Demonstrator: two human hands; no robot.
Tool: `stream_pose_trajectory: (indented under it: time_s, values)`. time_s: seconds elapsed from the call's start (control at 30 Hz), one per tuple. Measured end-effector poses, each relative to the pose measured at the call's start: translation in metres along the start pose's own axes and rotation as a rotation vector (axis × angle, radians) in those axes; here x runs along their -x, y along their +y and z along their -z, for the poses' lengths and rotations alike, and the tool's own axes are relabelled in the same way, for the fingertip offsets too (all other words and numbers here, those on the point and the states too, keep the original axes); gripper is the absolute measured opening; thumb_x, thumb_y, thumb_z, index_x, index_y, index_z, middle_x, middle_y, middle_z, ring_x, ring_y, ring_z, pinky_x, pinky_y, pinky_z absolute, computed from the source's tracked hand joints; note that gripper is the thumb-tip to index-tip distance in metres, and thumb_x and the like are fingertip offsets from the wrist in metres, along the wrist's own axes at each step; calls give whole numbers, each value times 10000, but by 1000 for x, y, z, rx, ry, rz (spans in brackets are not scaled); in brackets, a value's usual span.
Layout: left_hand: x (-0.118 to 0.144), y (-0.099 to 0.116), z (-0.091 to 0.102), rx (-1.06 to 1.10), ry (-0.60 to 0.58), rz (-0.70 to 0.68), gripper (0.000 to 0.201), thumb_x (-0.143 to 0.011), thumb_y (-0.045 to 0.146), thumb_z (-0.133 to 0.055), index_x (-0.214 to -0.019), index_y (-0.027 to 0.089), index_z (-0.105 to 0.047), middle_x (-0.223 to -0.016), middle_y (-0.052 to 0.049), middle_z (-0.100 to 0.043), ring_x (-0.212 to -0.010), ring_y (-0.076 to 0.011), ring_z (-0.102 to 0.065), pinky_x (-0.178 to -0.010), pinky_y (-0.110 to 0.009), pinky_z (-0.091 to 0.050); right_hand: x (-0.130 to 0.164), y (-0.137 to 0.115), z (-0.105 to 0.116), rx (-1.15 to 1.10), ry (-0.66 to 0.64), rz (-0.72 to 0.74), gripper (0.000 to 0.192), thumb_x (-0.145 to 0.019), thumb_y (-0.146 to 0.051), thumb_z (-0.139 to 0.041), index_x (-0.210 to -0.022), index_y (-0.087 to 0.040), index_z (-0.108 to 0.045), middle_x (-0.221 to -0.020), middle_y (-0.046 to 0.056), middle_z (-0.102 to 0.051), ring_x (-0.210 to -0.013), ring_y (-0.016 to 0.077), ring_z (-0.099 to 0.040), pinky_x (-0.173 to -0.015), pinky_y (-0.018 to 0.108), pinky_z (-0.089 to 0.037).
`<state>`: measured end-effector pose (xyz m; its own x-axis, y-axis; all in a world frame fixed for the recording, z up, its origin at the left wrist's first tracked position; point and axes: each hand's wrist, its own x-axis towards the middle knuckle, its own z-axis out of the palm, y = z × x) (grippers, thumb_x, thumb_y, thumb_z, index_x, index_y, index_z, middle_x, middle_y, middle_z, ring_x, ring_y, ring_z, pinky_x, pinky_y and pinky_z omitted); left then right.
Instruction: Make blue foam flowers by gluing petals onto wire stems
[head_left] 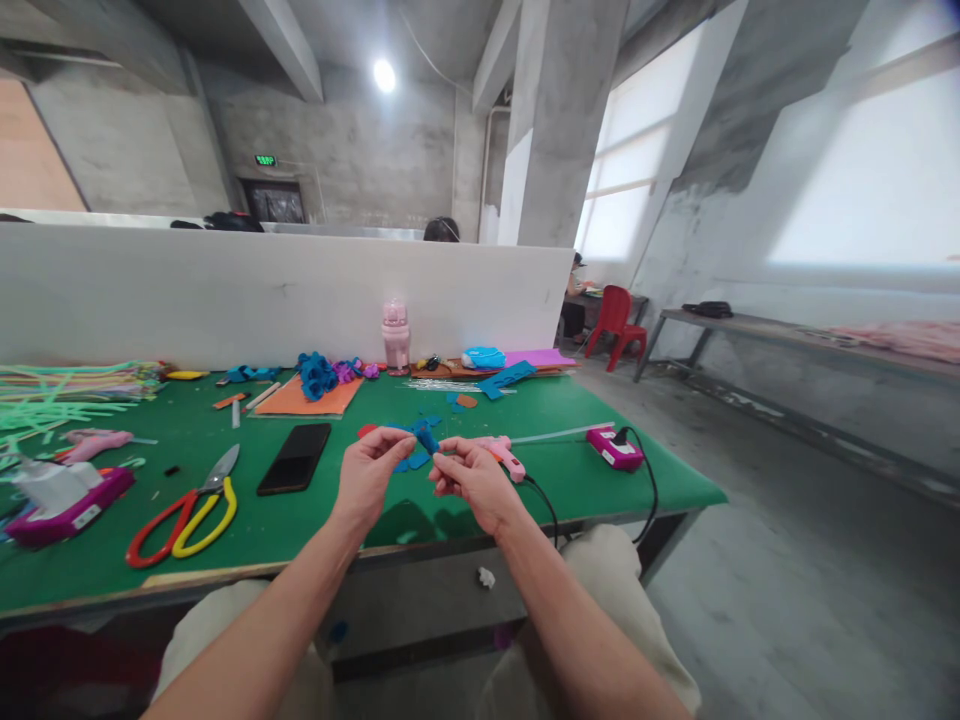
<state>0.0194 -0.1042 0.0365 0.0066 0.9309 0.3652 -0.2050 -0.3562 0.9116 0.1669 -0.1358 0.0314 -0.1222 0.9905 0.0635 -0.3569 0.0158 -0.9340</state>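
Observation:
Over the front of the green table, my right hand (476, 480) pinches the lower end of a small rolled blue felt-like piece (427, 436). At its left edge, the thumb and forefinger of my left hand (371, 468) are closed on the same piece. Just behind and below the hands lie flat blue cut scraps (417, 461), partly covered by the fingers. Beside my right hand rests a pink glue gun (510, 460), a long clear glue stick (562, 435) reaching out of its back.
Red-and-yellow-handled scissors (217, 480) and a black phone (295, 460) lie left. A magenta power strip (615, 448) with a black cable sits right. Behind stand blue flowers (316, 376) on orange sheets, a pink bottle (396, 337) and a white partition (285, 290).

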Motion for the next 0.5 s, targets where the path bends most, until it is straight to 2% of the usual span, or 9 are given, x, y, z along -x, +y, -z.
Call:
stream_pose_trajectory:
  time_s: [0.13,0.27,0.33,0.5]
  values:
    - [-2,-1,0,64,12,64,198,-631,319,-713,-708,141,-670,-632,-13,-618,-608,-106,-536,-608,-218,-428,0,-1,2,-58,2,8,334,-625,-363,-728,-834,-170,-553,-598,-32,-623,-461,60,-536,-499,185,-434]
    - [0,-1,-3,146,-130,195,237,-647,340,-698,-749,127,-690,-690,-51,-643,-661,-134,-563,-631,-244,-447,1,-2,0,-97,-20,-2,331,-620,-360,-734,-824,-173,-551,-600,-32,-620,-467,59,-532,-497,182,-427]
    - [2,1,-4,197,-141,193,235,-657,334,-687,-776,131,-694,-735,-61,-661,-694,-144,-578,-661,-260,-455,2,-3,0,-89,-31,-9,334,-617,-362,-734,-823,-173,-552,-598,-30,-622,-468,61,-533,-497,183,-425]
    - [0,8,1,247,-38,93,247,-675,279,-667,-892,163,-692,-763,-35,-675,-691,-124,-591,-690,-253,-457,1,-1,-2,1,-14,14,345,-608,-378,-729,-819,-170,-550,-585,-25,-633,-454,68,-532,-489,194,-426]
